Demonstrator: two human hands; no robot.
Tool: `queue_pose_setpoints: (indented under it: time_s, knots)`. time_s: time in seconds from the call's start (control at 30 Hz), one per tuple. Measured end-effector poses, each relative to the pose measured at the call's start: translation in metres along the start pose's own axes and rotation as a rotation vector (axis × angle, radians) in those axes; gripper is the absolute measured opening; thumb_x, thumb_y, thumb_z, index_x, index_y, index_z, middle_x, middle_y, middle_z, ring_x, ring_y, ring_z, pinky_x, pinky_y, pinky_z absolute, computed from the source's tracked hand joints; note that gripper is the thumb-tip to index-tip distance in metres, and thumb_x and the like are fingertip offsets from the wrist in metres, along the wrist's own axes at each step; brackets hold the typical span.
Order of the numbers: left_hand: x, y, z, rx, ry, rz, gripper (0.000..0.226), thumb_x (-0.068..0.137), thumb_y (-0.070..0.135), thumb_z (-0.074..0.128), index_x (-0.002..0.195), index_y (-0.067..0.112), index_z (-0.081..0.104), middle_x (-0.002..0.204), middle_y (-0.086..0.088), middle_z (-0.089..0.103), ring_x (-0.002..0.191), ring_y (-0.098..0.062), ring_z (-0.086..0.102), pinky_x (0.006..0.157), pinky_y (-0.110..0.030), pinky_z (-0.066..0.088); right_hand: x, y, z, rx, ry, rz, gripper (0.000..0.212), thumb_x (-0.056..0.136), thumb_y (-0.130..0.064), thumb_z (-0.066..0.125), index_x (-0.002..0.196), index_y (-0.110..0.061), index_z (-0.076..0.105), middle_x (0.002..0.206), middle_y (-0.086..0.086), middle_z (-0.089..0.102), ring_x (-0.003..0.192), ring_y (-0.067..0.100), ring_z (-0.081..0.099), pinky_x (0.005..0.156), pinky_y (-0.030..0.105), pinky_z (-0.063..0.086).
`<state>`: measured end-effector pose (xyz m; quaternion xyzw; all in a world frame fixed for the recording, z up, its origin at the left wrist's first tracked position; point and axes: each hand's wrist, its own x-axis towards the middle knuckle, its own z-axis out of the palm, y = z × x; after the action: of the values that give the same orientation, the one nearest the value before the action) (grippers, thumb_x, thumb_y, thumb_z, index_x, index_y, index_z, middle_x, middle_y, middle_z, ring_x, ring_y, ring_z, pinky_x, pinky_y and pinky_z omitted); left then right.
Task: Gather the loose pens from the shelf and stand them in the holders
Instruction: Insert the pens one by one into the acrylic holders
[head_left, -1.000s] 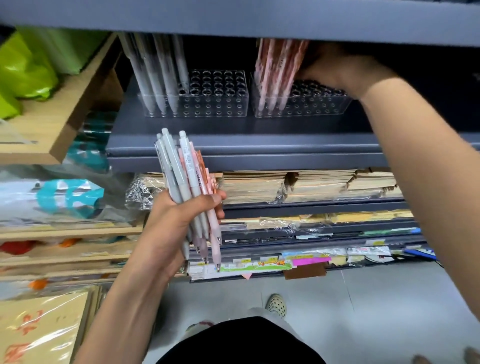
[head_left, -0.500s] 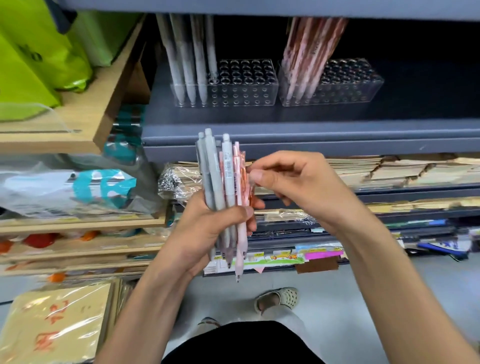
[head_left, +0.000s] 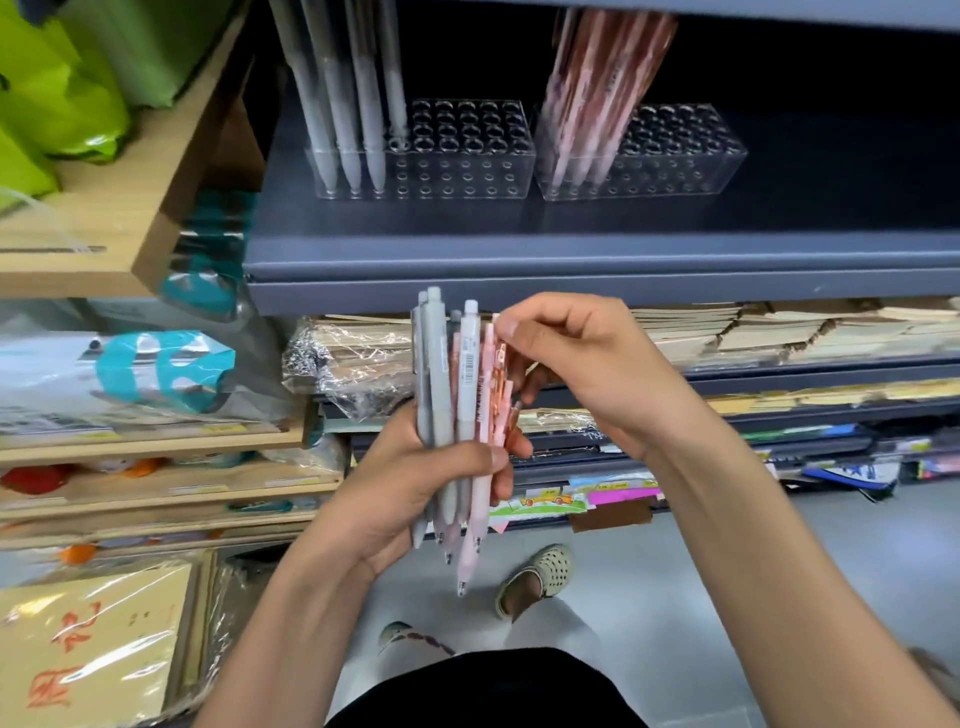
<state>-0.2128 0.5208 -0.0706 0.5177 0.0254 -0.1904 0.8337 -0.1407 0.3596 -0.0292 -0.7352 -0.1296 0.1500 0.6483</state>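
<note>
My left hand grips a bundle of several pens, grey ones on the left and pink ones on the right, tips down. My right hand pinches the top of a pink pen at the right edge of the bundle. On the dark grey shelf above stand two clear holders with rows of holes. The left holder has several grey pens at its left end. The right holder has several pink pens at its left end.
A wooden shelf with green bags is at the left. Wrapped paper stacks fill the shelves under the holders. Packaged notebooks lie at lower left. My feet in clogs stand on the grey floor.
My right hand came down from the right holder to the bundle and now pinches a pink pen at its top. The view has moved closer to the shelf.
</note>
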Motion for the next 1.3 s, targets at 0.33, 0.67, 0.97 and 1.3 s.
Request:
queue_pose_setpoints:
  time_s: [0.33, 0.67, 0.97, 1.3]
  knots:
    - [0.030, -0.015, 0.038, -0.026, 0.041, -0.040, 0.031, 0.065, 0.000, 0.075, 0.095, 0.002, 0.066, 0.085, -0.019, 0.071, 0.059, -0.024, 0.061, 0.056, -0.029, 0.052, 0.010, -0.002, -0.054, 0.134, 0.204, -0.023, 0.018, 0.100, -0.017, 0.047, 0.101, -0.010, 0.063, 0.085, 0.011, 0.072, 0.057, 0.020, 0.061, 0.048, 0.026, 0.048]
    - [0.065, -0.004, 0.088, 0.014, 0.064, 0.068, 0.026, 0.064, 0.005, 0.077, 0.088, 0.013, 0.075, 0.083, -0.013, 0.069, 0.060, -0.021, 0.061, 0.056, -0.027, 0.053, 0.034, -0.031, -0.148, 0.335, 0.429, -0.376, 0.014, 0.089, 0.000, 0.058, 0.098, -0.011, 0.055, 0.082, 0.005, 0.070, 0.071, 0.022, 0.066, 0.072, 0.034, 0.055]
    - [0.082, -0.011, 0.112, -0.072, 0.234, 0.170, 0.028, 0.068, -0.006, 0.067, 0.076, 0.020, 0.075, 0.078, -0.011, 0.067, 0.055, -0.020, 0.058, 0.051, -0.027, 0.050, 0.090, -0.049, -0.188, 0.140, 0.628, -0.438, 0.015, 0.086, 0.012, 0.047, 0.086, 0.010, 0.062, 0.067, 0.012, 0.067, 0.066, 0.026, 0.065, 0.072, 0.036, 0.055]
    - [0.074, -0.015, 0.101, -0.030, 0.302, 0.210, 0.021, 0.064, 0.013, 0.080, 0.085, 0.015, 0.078, 0.089, -0.023, 0.066, 0.060, -0.020, 0.061, 0.061, -0.032, 0.050, 0.131, -0.050, -0.170, -0.781, 0.452, -0.456, 0.030, 0.098, -0.028, 0.045, 0.115, -0.015, 0.066, 0.123, 0.002, 0.065, 0.120, 0.021, 0.051, 0.092, 0.020, 0.026]
